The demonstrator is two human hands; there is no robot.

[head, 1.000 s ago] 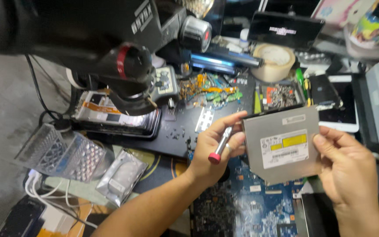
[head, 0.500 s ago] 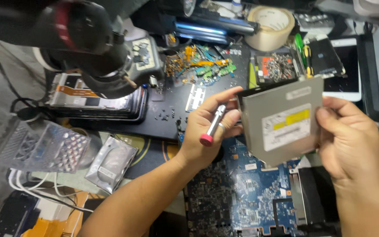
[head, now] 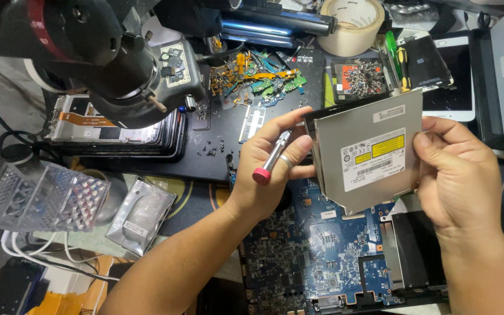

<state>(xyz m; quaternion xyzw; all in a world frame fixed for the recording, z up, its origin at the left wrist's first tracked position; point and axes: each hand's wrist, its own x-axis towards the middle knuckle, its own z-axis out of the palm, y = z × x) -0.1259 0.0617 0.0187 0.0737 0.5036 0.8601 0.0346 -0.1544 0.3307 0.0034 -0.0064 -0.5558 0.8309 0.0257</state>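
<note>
The left hand [head: 266,169] comes up from the lower left on a bare forearm, back toward the camera, fingers curled with the index finger stretched up and right and the thumb tip pressed out to the right. The right hand [head: 453,175] enters from the lower right, back up, its thumb pointing left and the other fingers folded beneath.

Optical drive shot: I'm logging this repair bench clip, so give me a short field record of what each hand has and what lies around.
left hand: grips left edge of the optical drive, with a red-capped screwdriver tucked in its fingers
right hand: holds the drive's right edge
optical drive: flat grey metal, label side up, tilted, held above the bench
below it: blue circuit board
far side: tape roll, heap of small parts
left side: microscope head, silver bag
</note>
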